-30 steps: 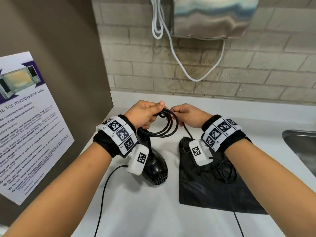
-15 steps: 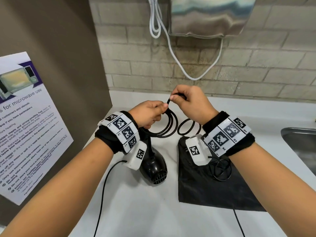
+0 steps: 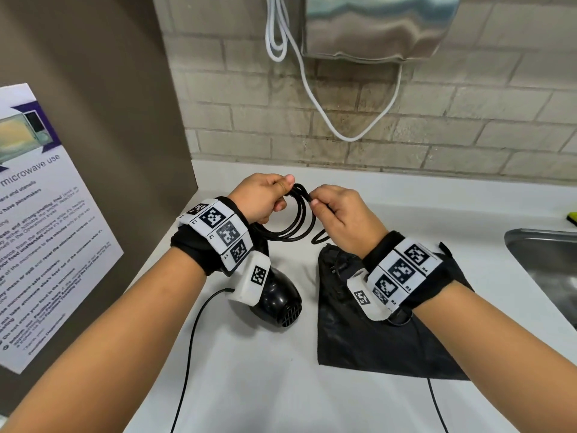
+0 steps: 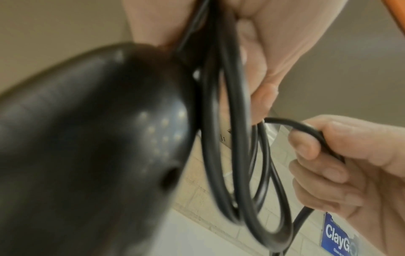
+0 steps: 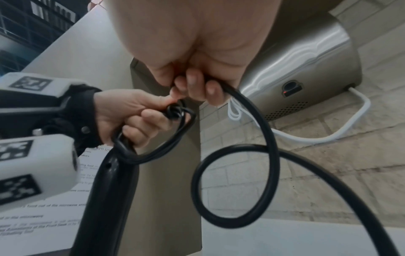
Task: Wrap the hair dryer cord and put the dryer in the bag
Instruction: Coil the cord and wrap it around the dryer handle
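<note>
While the left hand (image 3: 261,195) clamps the coiled cord (image 3: 293,223) and right hand (image 3: 345,214) pinches its next loop, slack may spring loose and unravel.

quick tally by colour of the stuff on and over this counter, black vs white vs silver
black: 3, the hair dryer, its cord and the bag
white: 1, the cable on the wall
silver: 2, the wall unit and the sink
total: 6

Black dryer (image 3: 278,300), cord (image 3: 296,220) and bag (image 3: 368,345); white counter (image 3: 249,385).
</note>
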{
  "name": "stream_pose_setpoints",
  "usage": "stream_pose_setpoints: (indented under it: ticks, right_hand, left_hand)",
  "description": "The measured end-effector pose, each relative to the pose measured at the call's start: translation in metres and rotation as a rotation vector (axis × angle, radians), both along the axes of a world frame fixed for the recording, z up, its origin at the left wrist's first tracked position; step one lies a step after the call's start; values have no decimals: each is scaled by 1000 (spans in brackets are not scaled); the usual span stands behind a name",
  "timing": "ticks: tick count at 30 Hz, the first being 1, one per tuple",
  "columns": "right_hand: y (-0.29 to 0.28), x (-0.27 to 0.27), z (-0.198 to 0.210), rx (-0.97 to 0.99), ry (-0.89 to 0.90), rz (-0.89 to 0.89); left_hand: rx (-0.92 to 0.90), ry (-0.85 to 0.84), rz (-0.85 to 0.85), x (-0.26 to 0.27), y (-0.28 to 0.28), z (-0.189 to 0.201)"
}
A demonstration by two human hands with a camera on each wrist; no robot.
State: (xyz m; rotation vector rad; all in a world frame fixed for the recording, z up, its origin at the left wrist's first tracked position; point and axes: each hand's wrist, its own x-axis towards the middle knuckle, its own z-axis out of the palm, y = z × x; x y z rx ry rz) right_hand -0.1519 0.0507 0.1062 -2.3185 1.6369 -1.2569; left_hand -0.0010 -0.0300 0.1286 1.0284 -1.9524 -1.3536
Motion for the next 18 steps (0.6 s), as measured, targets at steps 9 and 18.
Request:
stream_pose_setpoints:
  ticks: [9,18]
  right_hand:
    - [-4,24,-11,-25,7,0]
    - [-9,26,-23,-16,120,-6]
  left_hand:
    - [-61,-11,11,-10,-1,-4]
    - [-115,-5,-18,-7,3,-2]
